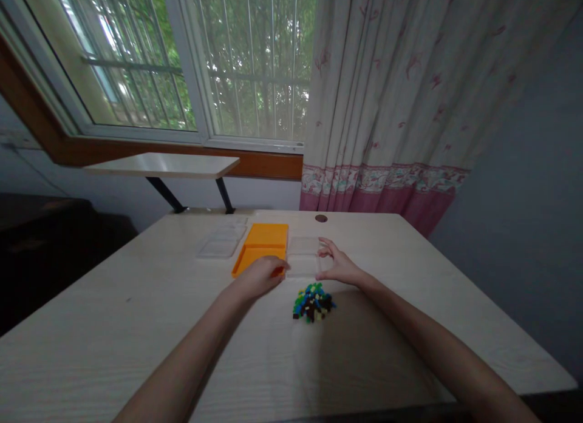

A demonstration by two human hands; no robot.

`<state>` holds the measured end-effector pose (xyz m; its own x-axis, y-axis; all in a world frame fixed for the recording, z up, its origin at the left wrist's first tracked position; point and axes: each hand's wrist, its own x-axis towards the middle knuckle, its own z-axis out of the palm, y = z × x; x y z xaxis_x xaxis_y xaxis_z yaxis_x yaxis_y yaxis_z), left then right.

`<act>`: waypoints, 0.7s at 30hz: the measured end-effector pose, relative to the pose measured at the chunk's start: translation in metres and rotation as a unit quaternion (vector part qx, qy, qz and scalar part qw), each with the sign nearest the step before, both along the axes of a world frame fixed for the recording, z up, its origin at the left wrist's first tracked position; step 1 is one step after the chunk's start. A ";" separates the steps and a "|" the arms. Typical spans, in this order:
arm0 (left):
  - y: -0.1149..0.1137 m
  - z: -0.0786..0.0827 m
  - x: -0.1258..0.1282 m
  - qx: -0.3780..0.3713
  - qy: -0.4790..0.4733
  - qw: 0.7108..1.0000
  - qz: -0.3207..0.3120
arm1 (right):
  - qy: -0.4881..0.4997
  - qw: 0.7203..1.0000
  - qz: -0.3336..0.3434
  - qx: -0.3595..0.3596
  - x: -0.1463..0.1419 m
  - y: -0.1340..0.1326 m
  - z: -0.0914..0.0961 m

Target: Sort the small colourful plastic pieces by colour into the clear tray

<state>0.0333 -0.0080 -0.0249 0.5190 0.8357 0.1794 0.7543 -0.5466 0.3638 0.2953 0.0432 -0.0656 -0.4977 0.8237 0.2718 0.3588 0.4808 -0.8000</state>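
My left hand (260, 275) lies palm down on the near right corner of an orange tray (264, 241), fingers curled over its edge next to a clear plastic tray (302, 254). My right hand (337, 264) grips the right side of that clear tray between thumb and fingers. A small heap of tiny coloured blocks (313, 302), blue, green, yellow and dark, lies on the pale wooden table (136, 326) just in front of both hands.
Another clear tray (222, 241) lies left of the orange one. A round cable hole (321, 218) sits near the table's far edge. A small shelf (168, 164) juts out under the window; a curtain (401, 107) hangs at the right.
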 end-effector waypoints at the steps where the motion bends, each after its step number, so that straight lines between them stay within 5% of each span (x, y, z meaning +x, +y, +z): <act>1: 0.000 0.000 0.000 0.000 -0.001 1.000 -0.002 | -0.003 1.000 -0.001 0.000 -0.001 0.000 -0.001; 21: -0.004 0.007 0.003 -0.019 -0.022 0.999 0.021 | -0.009 1.000 -0.009 0.011 -0.002 0.000 -0.004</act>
<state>0.0366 -0.0119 -0.0183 0.4753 0.8635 0.1686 0.7596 -0.4994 0.4166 0.2934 0.0434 -0.0694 -0.4882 0.8263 0.2807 0.3819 0.4915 -0.7826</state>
